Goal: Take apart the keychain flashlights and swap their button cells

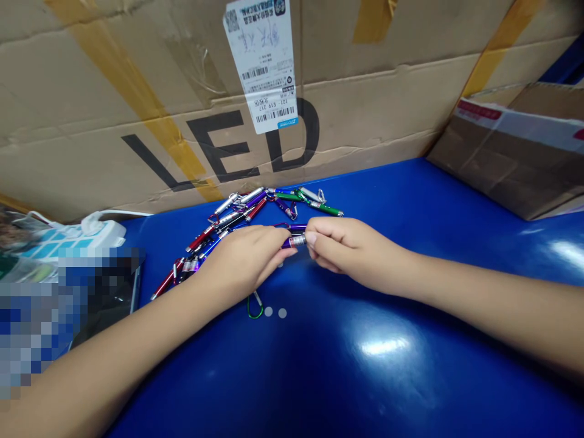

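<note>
Both hands meet over the blue table, closed around one small purple keychain flashlight (pixel 295 241) with a silver labelled section. My left hand (pixel 244 252) grips its purple body from the left, palm down. At the other end, the fingers of my right hand (pixel 337 243) pinch the tip, which they hide. Just behind them lies another purple flashlight (pixel 298 227). A green carabiner clip (pixel 255 314) shows below my left hand, beside two small round grey discs (pixel 275 312). Beyond my left hand spreads a loose pile of red, silver, blue, purple and green keychain flashlights (pixel 201 238).
A big cardboard box (pixel 159 103) marked LED walls off the back of the blue table (pixel 365 365). An open brown carton (pixel 493 164) stands at the right. On the left are a white power strip (pixel 77 237) and a dark flat object (pixel 109 298), partly pixelated.
</note>
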`<state>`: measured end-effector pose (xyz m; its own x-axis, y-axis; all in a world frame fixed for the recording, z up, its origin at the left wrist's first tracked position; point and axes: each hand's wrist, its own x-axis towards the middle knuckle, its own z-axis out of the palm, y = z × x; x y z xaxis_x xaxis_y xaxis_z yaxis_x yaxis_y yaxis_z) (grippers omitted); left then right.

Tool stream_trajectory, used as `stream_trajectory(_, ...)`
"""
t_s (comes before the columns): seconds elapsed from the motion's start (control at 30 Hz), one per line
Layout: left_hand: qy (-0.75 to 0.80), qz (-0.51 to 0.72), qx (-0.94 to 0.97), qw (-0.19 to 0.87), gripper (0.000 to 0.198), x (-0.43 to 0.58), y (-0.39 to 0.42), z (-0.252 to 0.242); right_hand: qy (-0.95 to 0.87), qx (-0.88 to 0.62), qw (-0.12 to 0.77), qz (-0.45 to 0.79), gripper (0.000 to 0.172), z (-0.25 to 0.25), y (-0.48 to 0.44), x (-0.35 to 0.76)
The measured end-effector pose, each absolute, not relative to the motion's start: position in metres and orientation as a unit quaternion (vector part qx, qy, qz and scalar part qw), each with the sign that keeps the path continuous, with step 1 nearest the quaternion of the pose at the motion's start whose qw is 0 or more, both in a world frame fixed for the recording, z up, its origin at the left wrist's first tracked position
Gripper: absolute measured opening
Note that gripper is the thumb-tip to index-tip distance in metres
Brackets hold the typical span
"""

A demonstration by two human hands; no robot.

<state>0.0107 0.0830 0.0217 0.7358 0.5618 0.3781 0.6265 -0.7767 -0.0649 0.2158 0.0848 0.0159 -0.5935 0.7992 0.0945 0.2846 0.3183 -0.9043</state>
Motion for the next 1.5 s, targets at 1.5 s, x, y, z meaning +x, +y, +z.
stream_trajectory(1.5, -0.342, -0.107, -0.933, 0.044, 0.039, 0.01, 0.087, 0.021, -0.84, -0.338, 0.244, 0.346, 0.033, 0.013, 0.093, 0.221)
